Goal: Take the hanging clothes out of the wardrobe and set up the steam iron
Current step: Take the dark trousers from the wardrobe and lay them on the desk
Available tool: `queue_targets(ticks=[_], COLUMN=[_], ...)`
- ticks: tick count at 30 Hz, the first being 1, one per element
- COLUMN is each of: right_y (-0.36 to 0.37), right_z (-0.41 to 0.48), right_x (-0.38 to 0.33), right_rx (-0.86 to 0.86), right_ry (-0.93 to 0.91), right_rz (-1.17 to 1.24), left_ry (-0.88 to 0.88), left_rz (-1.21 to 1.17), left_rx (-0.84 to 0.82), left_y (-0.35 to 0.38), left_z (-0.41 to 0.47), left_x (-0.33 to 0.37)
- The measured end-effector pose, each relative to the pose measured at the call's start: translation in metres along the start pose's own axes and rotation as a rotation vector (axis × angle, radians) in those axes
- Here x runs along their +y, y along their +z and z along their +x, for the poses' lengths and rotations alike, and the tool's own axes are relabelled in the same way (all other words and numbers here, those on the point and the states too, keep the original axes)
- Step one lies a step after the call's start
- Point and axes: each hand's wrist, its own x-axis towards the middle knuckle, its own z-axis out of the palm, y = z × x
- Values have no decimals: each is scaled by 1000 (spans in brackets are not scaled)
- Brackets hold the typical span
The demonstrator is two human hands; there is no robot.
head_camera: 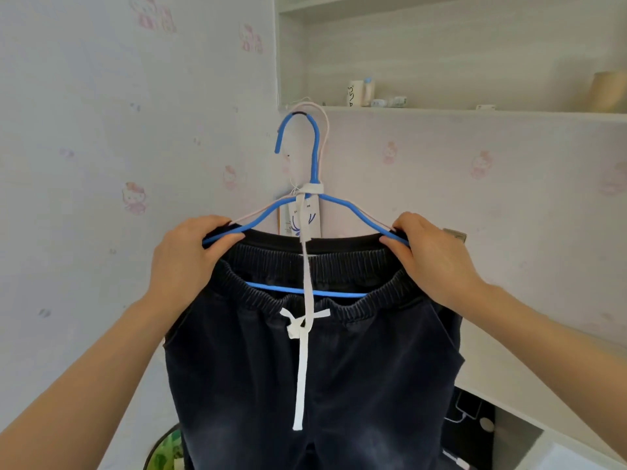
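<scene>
Dark washed trousers [315, 374] with an elastic waistband and a white drawstring [302, 364] hang on a blue wire hanger [315, 154]. A pale pink hanger [324, 120] lies right behind the blue one. Both hooks sit over the edge of a shelf [441, 111]. My left hand [190, 262] pinches the waistband and the left end of the blue hanger. At the hanger's right end, my right hand [431, 259] grips the waistband. A paper tag [300, 220] dangles from the hanger neck. No steam iron is in view.
Small bottles and a cup [361, 91] stand on the shelf, with a beige container [609, 91] at the far right. Pink-patterned wallpaper covers the wall. A dark surface with a phone and cable [468, 412] sits low right. A green patterned object [166, 451] shows at the bottom.
</scene>
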Motion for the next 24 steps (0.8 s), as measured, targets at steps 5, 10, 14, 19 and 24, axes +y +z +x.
queue_targets(ticks=[5, 10, 14, 19, 24], right_y=[22, 61, 107, 177, 244], right_z=[69, 141, 190, 239, 265], right_x=[20, 43, 65, 90, 109], right_rx=[24, 22, -21, -98, -179], right_ry=[-25, -28, -30, -22, -5], right_rz=[58, 123, 182, 254, 276], left_ry=[-4, -36, -85, -149, -218], left_rz=[-7, 6, 35, 62, 87], left_rx=[42, 49, 25, -7, -61], left_y=[19, 53, 89, 140, 184], left_z=[55, 112, 148, 181, 200], left_x=[-11, -32, -57, -95, -134])
